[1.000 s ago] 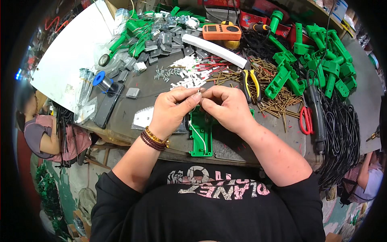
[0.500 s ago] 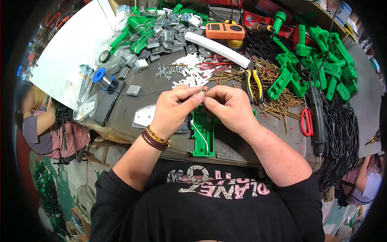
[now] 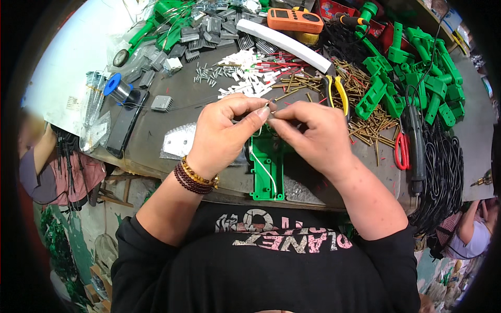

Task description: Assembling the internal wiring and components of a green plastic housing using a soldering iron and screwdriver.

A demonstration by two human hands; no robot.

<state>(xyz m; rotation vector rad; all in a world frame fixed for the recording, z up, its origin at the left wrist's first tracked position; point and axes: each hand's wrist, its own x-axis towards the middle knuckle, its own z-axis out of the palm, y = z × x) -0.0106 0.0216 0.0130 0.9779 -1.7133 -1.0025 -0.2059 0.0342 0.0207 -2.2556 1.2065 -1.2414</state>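
Observation:
My left hand [image 3: 222, 128] is closed in a pinch on a thin wire whose end shows at the fingertips. Right beside it, my right hand [image 3: 319, 136] is pinched too, its fingertips nearly meeting the left ones; what sits in them is too small to make out. Just below the hands, an open green plastic tool housing [image 3: 262, 183] lies at the table's front edge. A white wire [image 3: 267, 170] runs along inside it, and the housing's upper part is hidden by my hands.
Beyond the hands lie white connectors [image 3: 245, 78], brass-coloured rods [image 3: 360, 94], a white curved strip [image 3: 284, 44] and an orange multimeter [image 3: 295, 21]. To the right are yellow-handled pliers [image 3: 340, 94], green housings [image 3: 433, 88] and black cables [image 3: 441, 172]. A solder spool [image 3: 119, 89] stands left.
My right hand has shifted slightly right, and its fingertips have parted a little from the left ones. The whole view has moved slightly. Both hands stay pinched.

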